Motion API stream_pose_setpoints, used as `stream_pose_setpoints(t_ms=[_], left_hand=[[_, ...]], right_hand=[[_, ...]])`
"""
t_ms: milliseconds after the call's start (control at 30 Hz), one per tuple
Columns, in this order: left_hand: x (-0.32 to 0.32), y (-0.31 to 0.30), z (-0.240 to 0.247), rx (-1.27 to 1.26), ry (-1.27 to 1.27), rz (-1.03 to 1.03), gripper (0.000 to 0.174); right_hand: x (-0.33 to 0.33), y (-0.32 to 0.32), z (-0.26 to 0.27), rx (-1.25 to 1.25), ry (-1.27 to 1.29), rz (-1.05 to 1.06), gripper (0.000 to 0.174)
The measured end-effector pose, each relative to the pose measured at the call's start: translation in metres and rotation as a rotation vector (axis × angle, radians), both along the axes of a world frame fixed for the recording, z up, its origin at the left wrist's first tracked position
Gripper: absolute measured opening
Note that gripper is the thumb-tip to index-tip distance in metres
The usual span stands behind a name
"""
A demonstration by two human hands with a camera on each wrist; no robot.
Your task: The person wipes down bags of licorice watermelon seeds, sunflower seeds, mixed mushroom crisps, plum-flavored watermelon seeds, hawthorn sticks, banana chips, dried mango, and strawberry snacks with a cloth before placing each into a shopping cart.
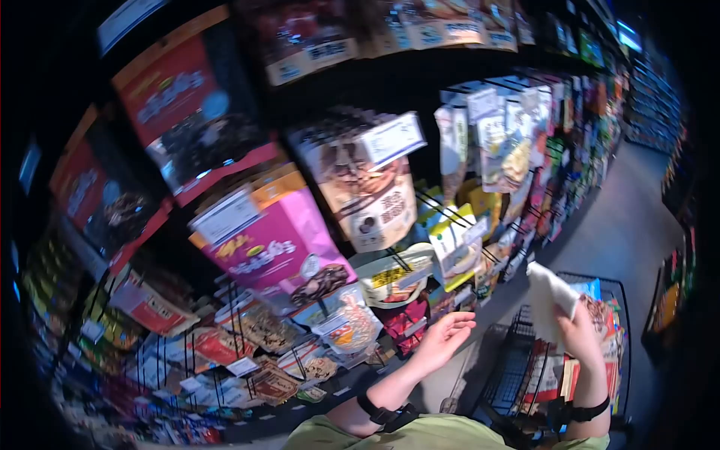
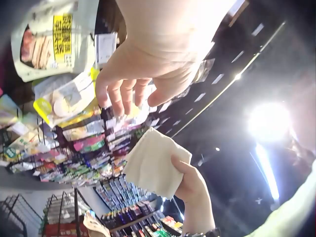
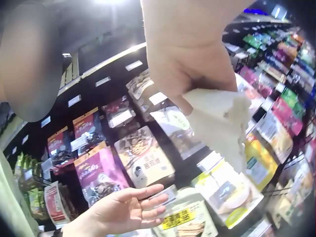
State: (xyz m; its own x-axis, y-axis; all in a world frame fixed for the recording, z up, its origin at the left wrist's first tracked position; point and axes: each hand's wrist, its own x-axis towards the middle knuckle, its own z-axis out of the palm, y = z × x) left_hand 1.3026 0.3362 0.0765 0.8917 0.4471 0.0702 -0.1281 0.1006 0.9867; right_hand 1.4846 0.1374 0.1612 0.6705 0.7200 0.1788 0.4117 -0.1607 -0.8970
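A folded off-white cloth (image 1: 551, 304) is pinched in my right hand (image 1: 587, 337), held up over the shopping cart. In the left wrist view the cloth (image 2: 157, 163) lies flat and layered, the thumb across its near face. The right wrist view shows its upper edge gripped between thumb and fingers, most of the fingers hidden behind. My left hand (image 1: 444, 339) reaches toward the shelf with its fingers loosely extended and nothing in them. Nearest to it hangs a pale green snack pouch (image 3: 187, 217) with a yellow label.
A black wire shopping cart (image 1: 517, 352) with several packages stands below my right hand. Hanging snack bags fill the rack on the left, among them a purple pouch (image 1: 274, 251) and a beige nut pouch (image 1: 375, 199). The aisle floor (image 1: 585, 225) runs off to the right.
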Motion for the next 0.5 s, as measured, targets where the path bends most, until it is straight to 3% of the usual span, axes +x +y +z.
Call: stream_pose_setpoints(t_ms=[100,167,233,367,500], left_hand=[[-0.041,0.017,0.014,0.071,-0.111,0.296,0.026],[-0.074,0.025,0.026,0.245,-0.130,0.605,0.024],[-0.108,0.039,0.039,0.665,-0.192,0.992,0.028],[-0.163,0.068,0.065,0.856,-0.120,1.499,0.056],[-0.187,0.104,0.070,0.610,-0.085,1.337,0.071]], right_hand=[[-0.031,0.045,0.013,-0.050,0.073,0.263,0.032],[-0.048,0.068,0.011,-0.078,0.169,0.407,0.032],[-0.067,0.091,0.012,-0.117,0.161,0.567,0.034],[-0.104,0.121,0.015,-0.175,0.117,0.756,0.035],[-0.134,0.139,0.002,-0.146,0.246,0.856,0.035]])
